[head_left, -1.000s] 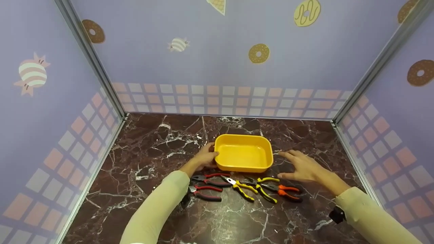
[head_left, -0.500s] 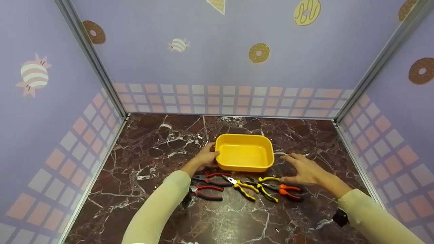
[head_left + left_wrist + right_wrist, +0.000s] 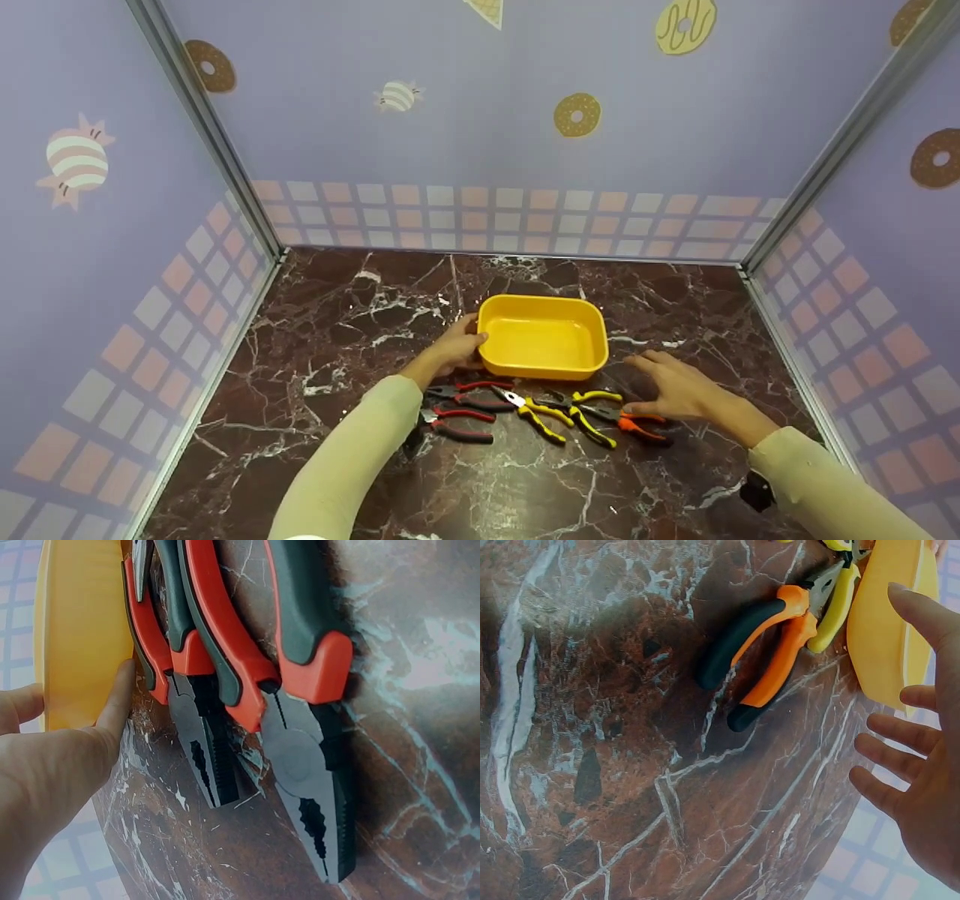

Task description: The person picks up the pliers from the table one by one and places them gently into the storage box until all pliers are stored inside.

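A yellow plastic box with nothing in it stands on the dark marbled tabletop. My left hand holds its left end, the thumb at the rim; in the left wrist view, one finger lies low along the wall. My right hand hovers to the right of the box, fingers spread and holding nothing. Its thumb overlaps the orange-and-black pliers in the head view. Between the hands, in front of the box, lie two red-and-black pliers and two yellow-and-black pliers, one of them long-nosed.
Purple panels with printed sweets and a checked border enclose the table at the back and both sides. Metal strips run up the corners. Black wrist cameras, such as the one by the right sleeve, sit on both wrists.
My right hand has drawn slightly back and to the right, away from the box, its thumb now over the orange pliers. The left hand keeps its hold; the box and pliers stay put.
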Available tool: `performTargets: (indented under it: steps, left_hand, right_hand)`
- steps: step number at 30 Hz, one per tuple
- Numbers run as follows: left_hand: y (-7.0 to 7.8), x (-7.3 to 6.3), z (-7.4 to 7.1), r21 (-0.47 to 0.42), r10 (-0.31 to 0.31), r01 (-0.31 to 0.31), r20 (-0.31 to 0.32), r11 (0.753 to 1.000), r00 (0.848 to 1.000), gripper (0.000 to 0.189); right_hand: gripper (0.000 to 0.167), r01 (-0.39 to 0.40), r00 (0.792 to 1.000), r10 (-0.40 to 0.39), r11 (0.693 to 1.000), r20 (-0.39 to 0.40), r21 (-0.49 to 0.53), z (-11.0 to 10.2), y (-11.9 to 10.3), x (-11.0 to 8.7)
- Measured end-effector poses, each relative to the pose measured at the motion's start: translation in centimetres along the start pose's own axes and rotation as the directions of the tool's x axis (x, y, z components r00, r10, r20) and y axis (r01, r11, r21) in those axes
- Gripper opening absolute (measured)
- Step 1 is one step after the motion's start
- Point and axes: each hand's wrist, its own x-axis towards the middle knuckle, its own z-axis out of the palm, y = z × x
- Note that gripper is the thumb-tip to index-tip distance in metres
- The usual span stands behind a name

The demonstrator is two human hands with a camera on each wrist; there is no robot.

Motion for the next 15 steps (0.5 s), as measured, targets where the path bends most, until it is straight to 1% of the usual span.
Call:
performTargets:
  steps: [5,11,15]
  left_hand:
    - [0.0,0.0,0.0,-0.006,0.002,-0.002,-0.002,1.0,1.0,0.057]
    - [-0.1,0.0,0.0,-0.038,-0.011,0.01,-0.008,0.999,1.0,0.059]
    - [-0.1,-0.1,0.0,-0.032,-0.013,0.013,-0.01,0.999,1.0,0.058]
  right_hand:
    - [0.091,0.028,1.0,-0.028,1.0,-0.011,-0.005,0.4,-0.2,-0.1]
    - [0.086,0.046,0.999,-0.046,0.999,-0.014,-0.016,1.1,-0.2,-0.4]
    - [0.083,0.066,0.998,-0.067,0.997,-0.021,-0.025,1.6,-0.1,-0.6]
